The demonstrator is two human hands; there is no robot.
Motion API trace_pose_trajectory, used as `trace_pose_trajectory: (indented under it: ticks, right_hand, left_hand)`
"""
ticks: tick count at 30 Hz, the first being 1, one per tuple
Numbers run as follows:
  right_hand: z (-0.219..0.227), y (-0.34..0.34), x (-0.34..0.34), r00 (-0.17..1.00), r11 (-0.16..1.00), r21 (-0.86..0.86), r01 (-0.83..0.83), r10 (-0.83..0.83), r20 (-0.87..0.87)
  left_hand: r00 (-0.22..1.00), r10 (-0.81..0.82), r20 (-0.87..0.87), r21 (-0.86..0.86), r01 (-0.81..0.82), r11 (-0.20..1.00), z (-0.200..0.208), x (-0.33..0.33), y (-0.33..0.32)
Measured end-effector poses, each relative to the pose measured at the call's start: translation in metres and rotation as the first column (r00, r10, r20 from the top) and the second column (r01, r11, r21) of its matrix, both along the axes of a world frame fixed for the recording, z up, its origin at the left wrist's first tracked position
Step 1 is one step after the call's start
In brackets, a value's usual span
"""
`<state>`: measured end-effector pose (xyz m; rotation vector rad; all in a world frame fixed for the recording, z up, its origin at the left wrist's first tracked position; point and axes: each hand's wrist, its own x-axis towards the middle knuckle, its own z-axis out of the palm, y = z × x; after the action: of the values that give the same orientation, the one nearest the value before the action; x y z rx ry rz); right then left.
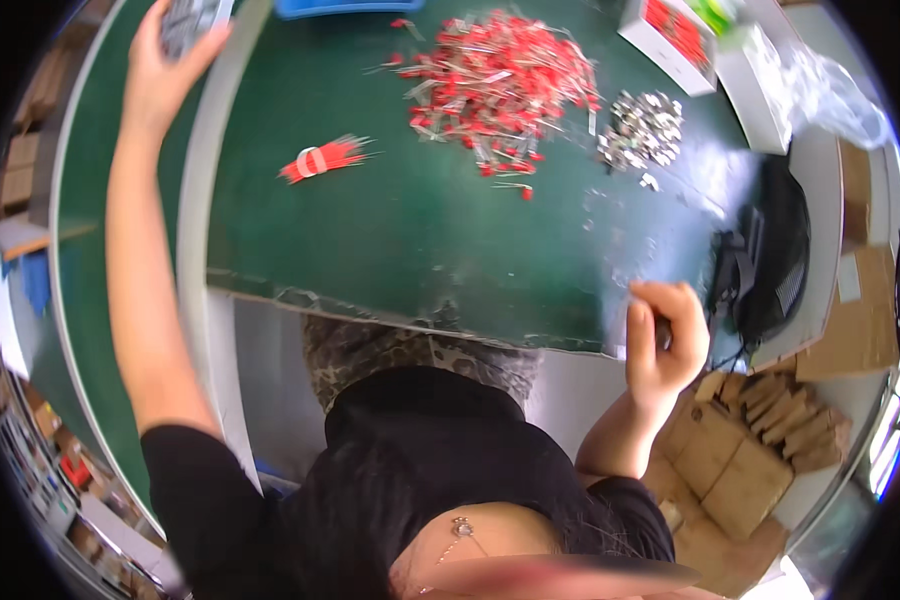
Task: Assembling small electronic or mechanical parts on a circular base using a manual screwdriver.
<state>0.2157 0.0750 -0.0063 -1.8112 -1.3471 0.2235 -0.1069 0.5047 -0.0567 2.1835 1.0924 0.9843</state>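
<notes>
My left hand point(170, 75) reaches far out at the upper left, its thumb and fingers gripping a grey block-like thing point(192, 25) that the frame edge partly cuts off. Above the table's front right edge, my right hand point(670, 340) is closed with curled fingers. Whatever it may hold is hidden. A large pile of red-headed parts with thin metal legs point(505, 85) lies at the middle back. Left of it rests a bundle of similar red parts point(325, 158) with a white band around it. Small silvery metal parts point(642, 130) form a heap to the right.
The green table point(370, 240) has a pale raised edge point(202, 180) on its left. A blue tray point(345, 8) stands at the back, a white box of red parts point(670, 45) at back right. Beside it are clear plastic point(835, 95) and a black bag point(770, 260). Cardboard point(740, 470) lies below right.
</notes>
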Motion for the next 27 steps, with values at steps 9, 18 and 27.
trace_pose_trajectory:
  ticks: [9,18,27]
  right_hand:
    - [-0.02,0.033,0.083,0.945,0.917,-0.259,0.304,-0.255,0.205]
    - [-0.05,0.042,0.095,0.959,0.968,-0.162,0.191,-0.149,0.241]
    - [-0.048,0.037,0.088,0.951,0.981,0.07,0.18,-0.192,0.243]
  left_hand:
    - [0.468,-0.751,-0.466,-0.24,0.75,0.616,0.051,0.08,-0.225]
    - [0.559,-0.703,-0.44,0.103,0.809,0.579,0.02,0.171,-0.209]
    - [0.664,-0.582,-0.469,0.371,0.747,0.552,0.013,0.177,-0.208]
